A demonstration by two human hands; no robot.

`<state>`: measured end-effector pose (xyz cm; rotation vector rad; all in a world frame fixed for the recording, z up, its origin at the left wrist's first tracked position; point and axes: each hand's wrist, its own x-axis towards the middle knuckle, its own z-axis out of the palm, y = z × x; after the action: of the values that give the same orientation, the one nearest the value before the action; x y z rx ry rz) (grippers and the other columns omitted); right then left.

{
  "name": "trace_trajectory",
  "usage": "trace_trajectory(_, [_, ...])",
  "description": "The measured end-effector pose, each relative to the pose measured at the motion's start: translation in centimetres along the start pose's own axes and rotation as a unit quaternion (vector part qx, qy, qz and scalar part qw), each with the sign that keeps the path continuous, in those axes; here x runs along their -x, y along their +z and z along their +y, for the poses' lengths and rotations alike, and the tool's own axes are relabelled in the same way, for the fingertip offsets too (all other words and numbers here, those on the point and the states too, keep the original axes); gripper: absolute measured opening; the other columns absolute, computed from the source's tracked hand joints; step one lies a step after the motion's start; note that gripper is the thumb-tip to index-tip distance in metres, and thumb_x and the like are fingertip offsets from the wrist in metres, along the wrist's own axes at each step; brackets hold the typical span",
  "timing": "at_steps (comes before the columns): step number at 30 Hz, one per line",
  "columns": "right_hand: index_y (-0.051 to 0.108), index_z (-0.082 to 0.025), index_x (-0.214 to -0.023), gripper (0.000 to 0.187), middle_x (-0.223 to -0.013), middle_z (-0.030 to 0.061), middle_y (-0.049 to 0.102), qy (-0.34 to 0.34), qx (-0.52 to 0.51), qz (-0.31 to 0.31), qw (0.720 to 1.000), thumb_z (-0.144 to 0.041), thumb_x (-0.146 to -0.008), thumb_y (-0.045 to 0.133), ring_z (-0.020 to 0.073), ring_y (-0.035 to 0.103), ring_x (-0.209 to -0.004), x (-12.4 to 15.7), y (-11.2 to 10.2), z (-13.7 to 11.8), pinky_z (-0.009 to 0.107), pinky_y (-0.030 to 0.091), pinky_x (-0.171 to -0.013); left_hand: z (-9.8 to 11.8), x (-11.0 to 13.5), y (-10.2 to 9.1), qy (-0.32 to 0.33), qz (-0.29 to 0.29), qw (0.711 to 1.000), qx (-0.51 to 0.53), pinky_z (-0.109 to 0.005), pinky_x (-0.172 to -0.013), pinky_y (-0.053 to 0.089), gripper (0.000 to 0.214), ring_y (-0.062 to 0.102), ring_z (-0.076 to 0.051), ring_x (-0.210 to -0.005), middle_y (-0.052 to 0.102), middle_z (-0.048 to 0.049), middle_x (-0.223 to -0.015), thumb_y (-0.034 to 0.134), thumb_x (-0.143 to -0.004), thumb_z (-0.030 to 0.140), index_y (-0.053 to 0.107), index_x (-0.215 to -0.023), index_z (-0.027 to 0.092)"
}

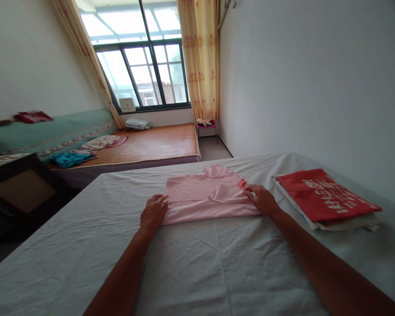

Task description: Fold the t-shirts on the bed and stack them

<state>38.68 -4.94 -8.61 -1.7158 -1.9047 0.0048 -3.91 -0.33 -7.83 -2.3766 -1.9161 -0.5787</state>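
A pink T-shirt lies on the white bed sheet in front of me, with one long side folded over toward the middle. Its short sleeves show near the centre, and a coral-coloured collar is at the right end. At the hem on the left, my left hand is closed on the shirt's edge, its fingertips partly hidden. My right hand pinches the cloth beside the collar. To the right of that hand sits a stack of folded clothes, with a red garment with white lettering on top.
The white sheet covers the surface under the shirt. Beyond it is a bed with a brown mat and a blue cloth. A dark cabinet stands left, a small stool by the curtain, and a white wall right.
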Motion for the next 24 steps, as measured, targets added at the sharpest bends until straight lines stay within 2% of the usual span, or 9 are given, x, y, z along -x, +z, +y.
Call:
trace_trajectory(2, [0.063,-0.021,-0.104,0.029,-0.103,0.0066,0.068,0.003,-0.011,-0.012,1.0,-0.036,-0.089,0.044,0.0195,0.062,-0.091,-0.5,0.1,-0.6,0.03,0.044,-0.084,0.5,0.0,0.5,0.05,-0.016,0.998,-0.016,-0.031,-0.094,0.042,0.031,0.05,-0.021,-0.114,0.059,-0.0034,-0.123,0.045,-0.088,0.026,0.064,-0.113,0.026])
trace_trajectory(4, [0.06,-0.02,-0.112,0.033,-0.111,0.0077,0.067,0.019,0.001,-0.042,0.999,-0.037,-0.091,0.041,0.0192,0.063,-0.095,-1.3,0.3,-1.2,0.028,0.044,-0.083,1.0,0.0,0.7,0.078,-0.043,0.996,-0.02,-0.031,-0.093,0.042,0.03,0.051,-0.021,-0.113,0.061,-0.0018,-0.12,0.046,-0.088,0.024,0.064,-0.112,0.027])
trace_trajectory(7, [0.056,-0.017,-0.118,0.037,-0.114,0.0121,0.065,0.055,0.063,-0.116,0.99,-0.038,-0.093,0.039,0.0206,0.062,-0.102,-3.1,0.9,-1.9,0.027,0.043,-0.084,1.4,0.0,0.6,0.07,-0.048,0.996,-0.035,-0.032,-0.089,0.044,0.031,0.054,-0.021,-0.107,0.064,-0.0024,-0.113,0.045,-0.089,0.023,0.063,-0.113,0.028])
trace_trajectory(10, [0.057,-0.012,-0.116,0.037,-0.114,0.0166,0.064,0.082,0.1,-0.151,0.98,-0.035,-0.088,0.049,0.0233,0.061,-0.102,-4.8,1.8,-2.3,0.028,0.043,-0.082,1.6,0.2,0.3,0.051,-0.036,0.997,-0.052,-0.032,-0.084,0.044,0.031,0.056,-0.021,-0.102,0.065,-0.0035,-0.106,0.045,-0.089,0.022,0.065,-0.111,0.029])
trace_trajectory(13, [0.063,-0.015,-0.105,0.028,-0.104,0.014,0.068,0.088,0.102,-0.146,0.98,-0.029,-0.082,0.056,0.0233,0.062,-0.096,-5.9,2.5,-2.5,0.028,0.043,-0.077,2.0,0.4,0.0,0.038,-0.028,0.997,-0.057,-0.033,-0.085,0.042,0.026,0.057,-0.021,-0.099,0.065,-0.0031,-0.102,0.046,-0.088,0.022,0.068,-0.1,0.029])
trace_trajectory(16, [0.065,-0.019,-0.097,0.019,-0.095,0.008,0.07,0.088,0.097,-0.133,0.982,-0.027,-0.082,0.055,0.0202,0.063,-0.091,-6.6,2.4,-2.8,0.026,0.042,-0.075,2.3,0.5,-0.4,0.021,-0.005,0.998,-0.055,-0.035,-0.088,0.04,0.023,0.056,-0.022,-0.099,0.065,-0.0028,-0.101,0.046,-0.088,0.025,0.068,-0.095,0.028])
trace_trajectory(19, [0.061,-0.019,-0.105,0.024,-0.101,0.0064,0.068,0.087,0.084,-0.084,0.989,-0.026,-0.085,0.049,0.0182,0.061,-0.093,-6.9,2.0,-2.9,0.025,0.042,-0.078,2.6,0.4,-0.8,-0.007,0.021,0.998,-0.057,-0.038,-0.091,0.038,0.024,0.054,-0.023,-0.102,0.065,-0.0045,-0.103,0.044,-0.09,0.028,0.067,-0.098,0.027])
trace_trajectory(22, [0.057,-0.019,-0.115,0.031,-0.108,0.008,0.064,0.084,0.066,-0.03,0.994,-0.023,-0.087,0.045,0.0188,0.06,-0.095,-6.4,1.9,-3.2,0.028,0.043,-0.084,2.9,0.3,-1.1,-0.045,0.029,0.997,-0.063,-0.042,-0.096,0.035,0.027,0.052,-0.025,-0.107,0.063,-0.0063,-0.11,0.043,-0.09,0.025,0.066,-0.105,0.026])
trace_trajectory(24, [0.052,-0.017,-0.125,0.038,-0.117,0.0111,0.06,0.065,0.071,-0.019,0.995,-0.021,-0.089,0.042,0.0213,0.057,-0.103,-5.6,2.3,-4.0,0.032,0.042,-0.091,3.5,0.3,-1.1,-0.034,0.045,0.997,-0.061,-0.044,-0.102,0.031,0.033,0.048,-0.026,-0.114,0.059,-0.0075,-0.12,0.044,-0.088,0.02,0.062,-0.115,0.025])
